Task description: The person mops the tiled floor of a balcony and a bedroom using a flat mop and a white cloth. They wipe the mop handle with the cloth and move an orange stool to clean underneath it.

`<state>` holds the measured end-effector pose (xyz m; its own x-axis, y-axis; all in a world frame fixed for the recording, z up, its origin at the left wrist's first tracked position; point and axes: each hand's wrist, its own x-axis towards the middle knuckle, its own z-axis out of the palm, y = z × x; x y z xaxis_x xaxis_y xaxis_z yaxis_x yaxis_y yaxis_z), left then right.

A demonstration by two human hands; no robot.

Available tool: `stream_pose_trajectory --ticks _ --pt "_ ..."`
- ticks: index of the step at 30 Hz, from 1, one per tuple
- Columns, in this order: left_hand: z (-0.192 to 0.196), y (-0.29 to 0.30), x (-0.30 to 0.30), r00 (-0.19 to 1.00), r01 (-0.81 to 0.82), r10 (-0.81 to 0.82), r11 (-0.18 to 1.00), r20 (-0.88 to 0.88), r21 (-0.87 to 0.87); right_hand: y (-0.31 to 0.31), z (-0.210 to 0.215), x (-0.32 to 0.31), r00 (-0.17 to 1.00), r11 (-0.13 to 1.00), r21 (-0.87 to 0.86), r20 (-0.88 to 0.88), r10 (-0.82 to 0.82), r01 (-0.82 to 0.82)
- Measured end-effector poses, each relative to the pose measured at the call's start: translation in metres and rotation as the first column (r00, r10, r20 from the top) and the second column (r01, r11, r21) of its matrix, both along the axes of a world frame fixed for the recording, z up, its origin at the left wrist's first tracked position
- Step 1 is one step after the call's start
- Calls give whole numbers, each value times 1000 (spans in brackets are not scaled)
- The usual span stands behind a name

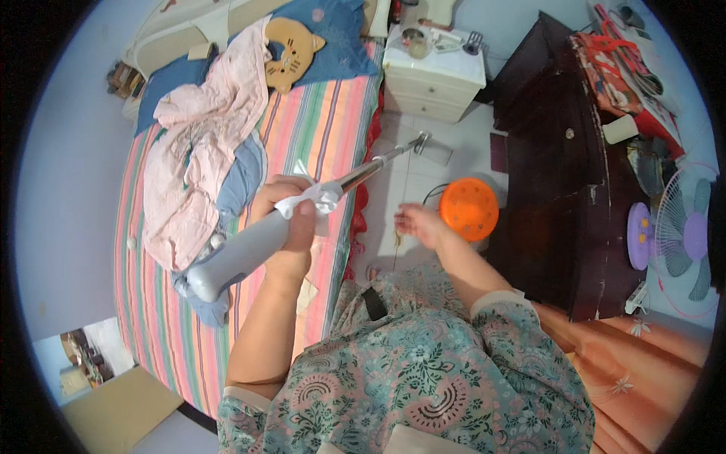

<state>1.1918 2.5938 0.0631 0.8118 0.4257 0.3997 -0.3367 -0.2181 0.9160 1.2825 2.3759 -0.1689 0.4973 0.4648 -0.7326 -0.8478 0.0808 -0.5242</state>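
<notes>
My left hand [291,216] is wrapped round a long-handled floor-cleaning tool, with a thick pale grey handle [246,253]. White cloth or plastic is bunched and knotted at the handle's neck, by my thumb. A shiny metal tube [361,175] runs from there away to the right, down to a small head [422,141] near the floor, in front of the nightstand. My right hand [420,225] hangs over the floor, left of an orange round stool [469,209], its fingers loosely bent and apart. A small tan thing shows under its fingertips; what it is cannot be made out.
On the left is a bed [302,144] with striped sheet, crumpled pink blanket [197,166] and cat-shaped cushion [291,54]. A white nightstand [432,76] stands at the back. Along the right are a dark wooden cabinet [544,174], a fan [684,231] and an orange curtain [628,371].
</notes>
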Motion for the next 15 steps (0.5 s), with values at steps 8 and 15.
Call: stream_pose_trajectory --ticks 8,15 --pt "3 -3 -6 996 -74 70 993 -51 -87 28 34 61 526 847 -529 710 468 -39" --pt "24 -38 -44 986 -138 146 986 -83 90 56 7 44 -44 935 -355 934 355 1"
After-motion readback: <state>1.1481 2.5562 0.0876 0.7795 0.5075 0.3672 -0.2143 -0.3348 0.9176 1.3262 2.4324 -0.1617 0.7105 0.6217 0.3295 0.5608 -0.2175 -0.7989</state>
